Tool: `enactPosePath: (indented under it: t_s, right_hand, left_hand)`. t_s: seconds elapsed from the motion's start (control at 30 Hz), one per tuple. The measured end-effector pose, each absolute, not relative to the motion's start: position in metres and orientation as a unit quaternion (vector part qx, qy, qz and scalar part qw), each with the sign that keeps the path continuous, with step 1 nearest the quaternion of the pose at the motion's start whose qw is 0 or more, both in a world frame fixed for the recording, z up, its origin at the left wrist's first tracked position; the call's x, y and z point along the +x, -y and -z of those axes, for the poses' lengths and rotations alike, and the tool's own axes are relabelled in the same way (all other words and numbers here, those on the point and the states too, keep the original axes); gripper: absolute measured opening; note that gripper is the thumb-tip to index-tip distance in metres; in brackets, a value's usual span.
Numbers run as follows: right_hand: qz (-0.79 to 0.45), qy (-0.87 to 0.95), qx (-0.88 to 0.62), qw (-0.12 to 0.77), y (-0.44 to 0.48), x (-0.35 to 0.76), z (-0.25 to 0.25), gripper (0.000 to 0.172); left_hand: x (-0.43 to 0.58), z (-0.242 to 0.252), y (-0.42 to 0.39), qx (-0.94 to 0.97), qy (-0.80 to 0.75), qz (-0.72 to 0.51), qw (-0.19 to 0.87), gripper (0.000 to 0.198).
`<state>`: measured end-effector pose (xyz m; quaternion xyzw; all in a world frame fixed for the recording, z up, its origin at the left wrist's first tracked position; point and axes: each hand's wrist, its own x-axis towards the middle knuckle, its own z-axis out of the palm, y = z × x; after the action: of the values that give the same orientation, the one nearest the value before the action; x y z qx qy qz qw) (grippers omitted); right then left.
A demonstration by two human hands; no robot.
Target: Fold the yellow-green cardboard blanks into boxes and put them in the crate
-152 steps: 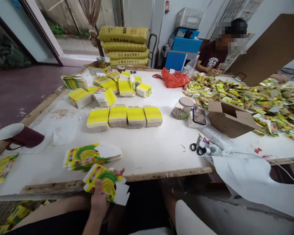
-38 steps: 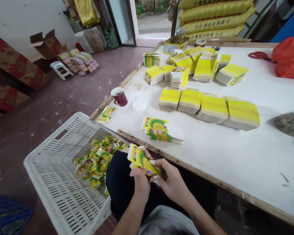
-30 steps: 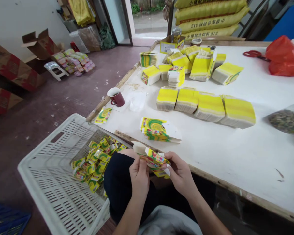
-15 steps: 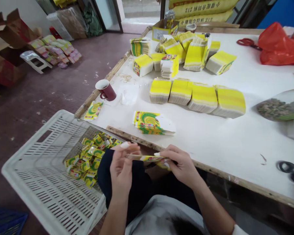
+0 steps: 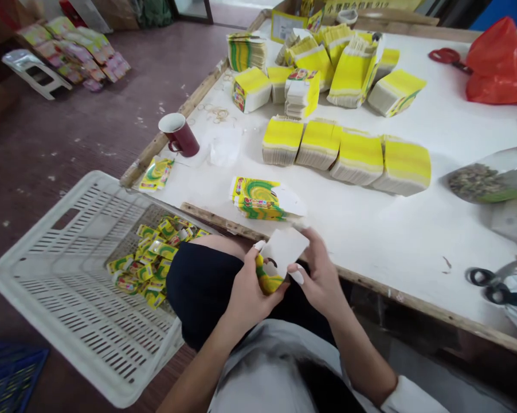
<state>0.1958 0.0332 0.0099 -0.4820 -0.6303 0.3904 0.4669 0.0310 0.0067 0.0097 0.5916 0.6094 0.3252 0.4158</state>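
We held our left hand (image 5: 250, 291) and right hand (image 5: 322, 280) close together over our lap (image 5: 202, 292). Our fingers (image 5: 297, 277) were curled, and both our bare arms (image 5: 360, 357) reached forward and inward.

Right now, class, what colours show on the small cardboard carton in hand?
The carton shows mainly white, yellow and green; see head view.

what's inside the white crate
The white crate holds a heap of small yellow and green cartons. Whatever lies beneath the top ones, or behind the dark-clad knee, is covered.
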Motion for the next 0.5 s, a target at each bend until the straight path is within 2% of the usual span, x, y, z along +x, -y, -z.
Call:
enactPosePath:
  t_s: [0.1, 0.2, 0.37, 0.5]
  right_hand:
    - [-0.583, 0.547, -0.442, 0.408, -0.030, 0.185, 0.000, 0.050]
    - [-0.667, 0.497, -0.395, 0.392, -0.032, 0.179, 0.003, 0.048]
    - [-0.630, 0.567, -0.376, 0.374, -0.037, 0.183, 0.001, 0.050]
    - [-0.514, 0.688, -0.359, 0.364, -0.034, 0.187, -0.003, 0.060]
  left_hand:
    - [0.029, -0.004, -0.006, 0.645, -0.584, -0.325, 0.371, 0.070]
    - [0.026, -0.001, -0.007, 0.690, -0.554, -0.338, 0.320, 0.058]
    - [0.023, 0.000, -0.007, 0.699, -0.551, -0.331, 0.315, 0.048]
    - [0.022, 0.001, -0.009, 0.699, -0.556, -0.290, 0.344, 0.070]
